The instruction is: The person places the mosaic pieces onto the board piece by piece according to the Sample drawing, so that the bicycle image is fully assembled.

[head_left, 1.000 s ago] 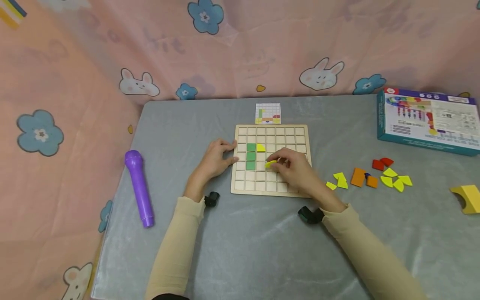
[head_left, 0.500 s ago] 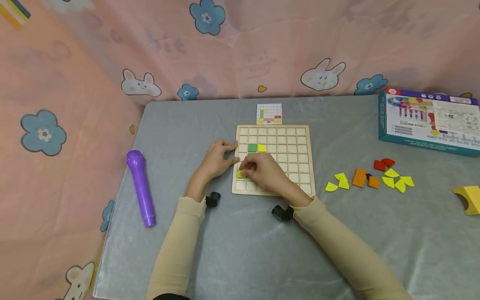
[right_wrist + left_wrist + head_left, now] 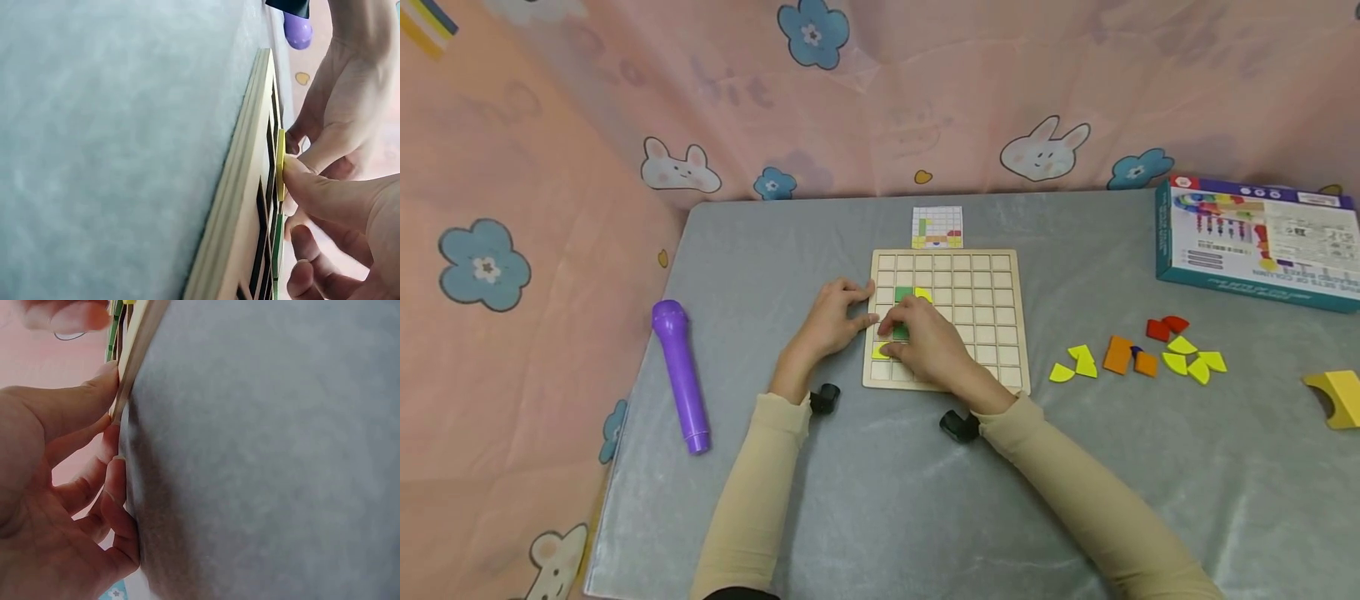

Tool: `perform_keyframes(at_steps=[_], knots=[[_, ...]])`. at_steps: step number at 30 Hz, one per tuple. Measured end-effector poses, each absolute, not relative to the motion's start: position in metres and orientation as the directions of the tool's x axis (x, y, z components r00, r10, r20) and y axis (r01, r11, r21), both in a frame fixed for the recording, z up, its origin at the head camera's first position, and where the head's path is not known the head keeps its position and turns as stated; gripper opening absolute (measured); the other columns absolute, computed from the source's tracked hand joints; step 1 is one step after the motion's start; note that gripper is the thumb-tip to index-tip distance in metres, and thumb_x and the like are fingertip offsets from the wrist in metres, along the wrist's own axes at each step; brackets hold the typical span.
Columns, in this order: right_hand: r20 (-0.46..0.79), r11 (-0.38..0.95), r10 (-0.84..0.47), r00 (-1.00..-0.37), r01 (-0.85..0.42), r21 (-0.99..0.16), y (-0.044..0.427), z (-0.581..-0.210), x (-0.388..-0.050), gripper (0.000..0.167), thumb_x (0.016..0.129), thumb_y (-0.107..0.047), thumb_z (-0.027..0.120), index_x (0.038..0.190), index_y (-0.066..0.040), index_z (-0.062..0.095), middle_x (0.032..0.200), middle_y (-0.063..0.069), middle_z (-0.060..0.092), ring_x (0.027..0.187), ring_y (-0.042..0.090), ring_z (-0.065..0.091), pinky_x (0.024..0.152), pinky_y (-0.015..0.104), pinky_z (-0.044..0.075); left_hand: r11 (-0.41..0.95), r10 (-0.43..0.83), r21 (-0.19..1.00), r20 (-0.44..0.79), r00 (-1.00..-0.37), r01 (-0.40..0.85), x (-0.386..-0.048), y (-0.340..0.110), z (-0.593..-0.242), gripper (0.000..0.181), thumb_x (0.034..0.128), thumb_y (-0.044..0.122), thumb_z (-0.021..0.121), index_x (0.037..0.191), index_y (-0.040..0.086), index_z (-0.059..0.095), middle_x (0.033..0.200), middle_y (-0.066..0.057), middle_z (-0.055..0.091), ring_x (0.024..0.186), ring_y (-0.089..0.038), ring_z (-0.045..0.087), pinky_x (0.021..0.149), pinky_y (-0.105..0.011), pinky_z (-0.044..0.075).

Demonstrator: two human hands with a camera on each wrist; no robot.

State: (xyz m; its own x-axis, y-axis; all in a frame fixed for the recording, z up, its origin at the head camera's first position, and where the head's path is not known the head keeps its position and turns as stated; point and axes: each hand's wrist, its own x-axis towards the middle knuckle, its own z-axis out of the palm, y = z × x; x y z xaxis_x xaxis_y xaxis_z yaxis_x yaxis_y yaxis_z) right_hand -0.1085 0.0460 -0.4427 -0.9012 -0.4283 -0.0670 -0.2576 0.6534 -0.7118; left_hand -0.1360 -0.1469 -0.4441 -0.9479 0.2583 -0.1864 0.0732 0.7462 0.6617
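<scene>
In the head view a wooden grid board [image 3: 947, 375] lies flat at the middle of the table. My left hand [image 3: 829, 321] is at its left edge, thumb and index finger set apart and touching the rim. Over the board's lower left part, my right hand [image 3: 928, 346] presses its thumb on a yellow piece [image 3: 280, 169] in the left column, with the index finger lifted away from it. Green square tiles [image 3: 903, 294] stand in a column, partly hidden by the right hand. A yellow quarter-round piece [image 3: 923, 294] sits beside the top green one.
A small pattern card [image 3: 937, 227] lies behind the board. To the right are loose yellow pieces [image 3: 1082, 361], orange pieces [image 3: 1117, 354] and red pieces [image 3: 1157, 330]. A purple microphone [image 3: 681, 379] lies left, a box [image 3: 1262, 242] back right, a yellow arch block [image 3: 1336, 398] far right.
My right hand has carried a yellow piece leftward across the board and set it down in the left column. Its index finger has since lifted from the piece. The left hand stays put.
</scene>
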Motion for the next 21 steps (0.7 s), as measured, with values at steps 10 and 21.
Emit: perform_keyframes(at_steps=[10,21], knots=[[-0.081,0.680,-0.389,-0.918,-0.227,-0.697,0.079,-0.437,-0.098,0.018,0.091,-0.022,0.087,0.104,-0.012,0.078,0.101,0.005,0.069,0.091,0.022,0.059,0.079,0.038,0.049,0.741,0.250,0.669,-0.196,-0.948,0.057,-0.136,-0.145,-0.444,0.058,0.1004,0.020,0.076,0.153,0.008,0.054,0.139,-0.020,0.057,0.132,-0.038,0.048,0.110,-0.049,0.043],[-0.024,0.714,-0.293,-0.956,-0.202,-0.670,0.170,-0.443,-0.076,0.025,0.091,-0.016,0.086,0.112,-0.007,0.078,0.106,0.011,0.071,0.092,0.024,0.056,0.079,0.037,0.044,0.742,0.255,0.667,-0.180,-0.950,0.073,-0.135,-0.145,-0.444,0.059,0.0994,0.017,0.076,0.152,0.005,0.054,0.138,-0.023,0.057,0.132,-0.039,0.048,0.112,-0.050,0.042]])
